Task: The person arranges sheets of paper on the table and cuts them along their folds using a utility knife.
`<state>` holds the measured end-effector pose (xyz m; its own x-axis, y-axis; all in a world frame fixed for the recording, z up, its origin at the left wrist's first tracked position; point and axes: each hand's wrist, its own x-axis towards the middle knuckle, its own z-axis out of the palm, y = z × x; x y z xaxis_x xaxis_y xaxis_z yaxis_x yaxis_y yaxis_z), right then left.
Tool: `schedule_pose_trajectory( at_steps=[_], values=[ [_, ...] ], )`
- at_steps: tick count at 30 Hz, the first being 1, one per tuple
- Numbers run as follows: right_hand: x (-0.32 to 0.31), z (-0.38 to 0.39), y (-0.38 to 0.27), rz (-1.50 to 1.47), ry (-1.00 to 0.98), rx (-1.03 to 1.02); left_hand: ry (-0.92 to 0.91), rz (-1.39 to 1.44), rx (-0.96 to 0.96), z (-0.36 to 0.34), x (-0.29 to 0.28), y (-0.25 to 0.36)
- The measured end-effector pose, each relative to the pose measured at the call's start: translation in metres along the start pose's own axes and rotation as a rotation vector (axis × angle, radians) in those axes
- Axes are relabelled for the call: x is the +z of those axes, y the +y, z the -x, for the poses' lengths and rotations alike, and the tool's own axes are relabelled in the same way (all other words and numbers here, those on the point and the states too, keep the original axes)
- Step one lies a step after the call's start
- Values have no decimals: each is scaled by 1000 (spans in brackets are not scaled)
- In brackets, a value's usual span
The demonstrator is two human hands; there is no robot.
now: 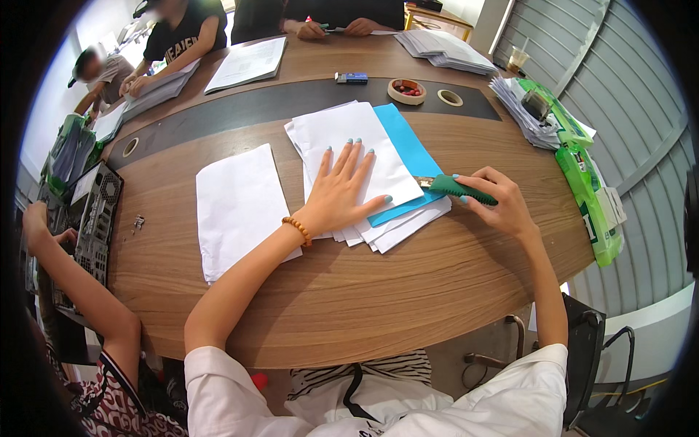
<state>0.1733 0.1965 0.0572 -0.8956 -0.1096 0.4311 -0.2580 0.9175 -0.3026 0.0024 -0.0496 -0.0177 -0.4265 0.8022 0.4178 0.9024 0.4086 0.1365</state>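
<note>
While the left hand (338,188) lies flat, holding nothing, on white paper (382,169) atop the blue sheet (411,142), the right hand (504,202) grips a green cutter (460,188) at that sheet's right edge, its tip (424,182) perhaps touching paper.

Left hand (342,186) flat, palm down, fingers (352,156) spread, right hand (495,198) curled in a grip, both forearms (251,264) extended forward

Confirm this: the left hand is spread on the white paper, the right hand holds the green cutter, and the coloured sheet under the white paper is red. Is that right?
Not quite: the coloured sheet is blue, not red, as the head view shows. The left hand is spread on the white paper, and the right hand holds the green cutter.
</note>
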Motion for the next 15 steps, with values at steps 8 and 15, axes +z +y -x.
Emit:
schedule_pose_trajectory(
  at_steps=[8,15],
  values=[
    [2,2,4,1,20,27,-53,-42,-23,-1,-3,2],
    [15,3,-5,15,74,56,-30,-20,-19,-1,1,0]
  ],
)
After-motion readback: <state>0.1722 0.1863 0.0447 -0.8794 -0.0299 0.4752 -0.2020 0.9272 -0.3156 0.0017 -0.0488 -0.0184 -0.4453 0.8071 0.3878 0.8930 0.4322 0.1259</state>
